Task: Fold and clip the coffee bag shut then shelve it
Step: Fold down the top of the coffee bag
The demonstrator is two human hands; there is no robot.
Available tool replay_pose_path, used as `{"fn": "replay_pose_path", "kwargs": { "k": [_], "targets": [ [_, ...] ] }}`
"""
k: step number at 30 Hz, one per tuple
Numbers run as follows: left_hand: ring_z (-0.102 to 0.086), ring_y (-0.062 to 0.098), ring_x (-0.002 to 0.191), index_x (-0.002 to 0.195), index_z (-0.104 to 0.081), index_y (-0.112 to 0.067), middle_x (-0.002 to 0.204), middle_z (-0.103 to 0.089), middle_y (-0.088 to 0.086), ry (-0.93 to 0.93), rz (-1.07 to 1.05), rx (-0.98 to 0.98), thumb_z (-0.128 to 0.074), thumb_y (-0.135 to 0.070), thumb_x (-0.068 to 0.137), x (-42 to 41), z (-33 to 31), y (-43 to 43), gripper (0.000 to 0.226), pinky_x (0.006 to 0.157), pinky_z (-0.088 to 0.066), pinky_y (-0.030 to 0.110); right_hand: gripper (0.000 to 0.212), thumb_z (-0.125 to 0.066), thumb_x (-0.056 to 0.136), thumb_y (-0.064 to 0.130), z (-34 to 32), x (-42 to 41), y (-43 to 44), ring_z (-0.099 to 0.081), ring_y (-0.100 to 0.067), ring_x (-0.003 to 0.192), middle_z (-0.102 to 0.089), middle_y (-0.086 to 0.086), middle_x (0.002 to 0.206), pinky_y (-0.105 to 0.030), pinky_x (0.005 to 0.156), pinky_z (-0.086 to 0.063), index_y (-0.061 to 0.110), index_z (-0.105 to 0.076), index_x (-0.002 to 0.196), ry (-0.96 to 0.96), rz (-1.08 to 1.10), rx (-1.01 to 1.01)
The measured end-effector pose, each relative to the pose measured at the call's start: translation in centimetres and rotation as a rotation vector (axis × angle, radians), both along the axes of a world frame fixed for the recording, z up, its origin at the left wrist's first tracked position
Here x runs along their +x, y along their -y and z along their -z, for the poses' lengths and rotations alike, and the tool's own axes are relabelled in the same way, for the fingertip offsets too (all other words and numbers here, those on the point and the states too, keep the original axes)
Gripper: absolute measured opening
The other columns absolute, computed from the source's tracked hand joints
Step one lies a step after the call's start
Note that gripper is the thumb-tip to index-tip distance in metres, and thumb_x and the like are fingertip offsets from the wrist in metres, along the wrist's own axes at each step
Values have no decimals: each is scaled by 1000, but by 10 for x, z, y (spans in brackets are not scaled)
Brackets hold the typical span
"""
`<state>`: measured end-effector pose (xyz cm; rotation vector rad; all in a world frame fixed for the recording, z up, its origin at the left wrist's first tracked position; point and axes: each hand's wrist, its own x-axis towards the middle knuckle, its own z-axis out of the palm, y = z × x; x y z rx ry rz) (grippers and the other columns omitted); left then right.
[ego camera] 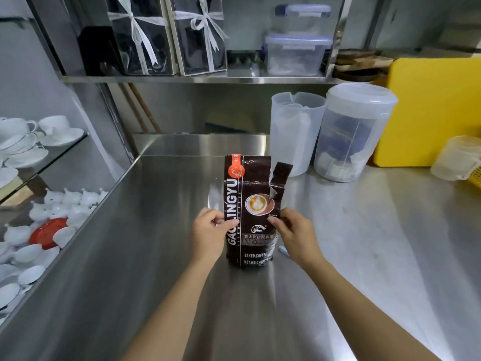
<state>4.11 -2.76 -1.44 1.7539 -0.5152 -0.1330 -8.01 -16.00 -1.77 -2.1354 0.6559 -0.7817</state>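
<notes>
head view looks down on a dark coffee bag (247, 212) standing upright on the steel tabletop (156, 256), roughly in the middle of it. the left hand (209, 231) pinches the bag's left edge between thumb and fingers about halfway up, and the right hand (292, 230) is clamped the same way on the right edge. the top of the bag is not folded yet: a torn strip (279, 178) sticks up loose at the upper right corner, and the rest of the top stands tall and flat.

so this reads as the very start, steadying and squaring the bag before the fold. the next move calls for sliding both hands up to the top, pressing the air out, tucking the torn strip in and rolling the top down in even turns. a small pale blue thing (283, 250) lies on the tabletop just beside the right wrist; it may be the clip, but too little of it shows to tell. the shelf (247, 80) above, crowded with boxes, waits for the last step.
</notes>
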Motion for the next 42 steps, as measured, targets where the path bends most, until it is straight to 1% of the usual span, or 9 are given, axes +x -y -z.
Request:
{"fn": "replay_pose_path", "kwargs": {
  "k": [4, 8, 14, 19, 24, 28, 32, 35, 42],
  "targets": [
    [-39, 12, 55, 50, -54, 1, 61, -43, 4, -5, 30, -70, -79, 1, 62, 18, 3, 13, 28, 55, -33, 25, 46, -63, 84, 11, -7, 14, 7, -32, -17, 52, -33, 6, 48, -36, 53, -30, 21, -30, 54, 9, 44, 29],
    [-39, -1, 47, 43, -44, -16, 57, -41, -3, 2, 76, -93, -77, 2, 64, 28, -3, 19, 43, 50, -31, 10, 45, -65, 82, 8, -10, 25, 9, -35, -20, 52, -36, 4, 49, -36, 51, -33, 22, -33, 53, 70, 78, -7],
    [-37, 6, 50, 53, -51, -11, 55, -44, 1, -255, 231, 13, -79, -4, 64, 55, -6, 10, 31, 53, -30, 21, 31, -74, 71, 2, -8, 30, 15, -31, -8, 45, -36, -5, 52, -18, 43, -30, 6, -49, 53, 118, 13, 458],
    [-38, 10, 65, 85, -59, -19, 81, -51, -3, -174, 331, -91, -75, 1, 66, 65, -33, 7, 33, 62, -36, 20, 26, -68, 70, -11, -30, 34, 20, -40, -1, 48, -43, -3, 59, -10, 48, -35, 11, -56, 72, 275, -71, 552],
    [-46, -3, 91, 71, -62, -17, 111, -51, -1, 34, 314, -80, -77, -3, 65, 73, -54, 7, 22, 76, -32, 0, 33, -70, 66, -9, -44, 32, 26, -47, -8, 60, -50, -2, 70, -19, 63, -38, 18, -60, 50, 273, -114, 528],
    [-58, 5, 90, 64, -59, -22, 90, -65, -7, 42, 346, -65, -78, -9, 66, 78, -58, 2, 24, 92, -35, 29, 37, -73, 64, -9, -45, 32, 28, -44, -12, 62, -50, 3, 70, -25, 62, -34, 21, -57, 50, 236, -125, 469],
    [-60, 1, 71, 78, -57, -25, 70, -65, -8, -3, 357, -58, -77, -7, 67, 78, -64, 2, 29, 78, -43, 23, 41, -68, 67, -15, -53, 33, 25, -43, -1, 51, -55, 14, 49, -12, 56, -39, 25, -62, 75, 290, -194, 476],
    [-61, 5, 73, 78, -65, -24, 73, -68, -6, 30, 406, -32, -78, -8, 66, 80, -66, 3, 23, 79, -44, 28, 43, -67, 71, -11, -59, 33, 22, -45, 2, 49, -55, 16, 43, -9, 55, -37, 28, -67, 53, 261, -238, 451],
    [-62, 7, 86, 81, -66, -35, 84, -69, -14, 208, 383, 167, -63, -55, 63, 82, -63, 4, 27, 102, -31, 55, 38, -70, 70, -6, -59, 38, 33, -46, -6, 52, -50, 13, 46, -16, 57, -39, 20, -62, 43, 209, -245, 479]
  ]
}}
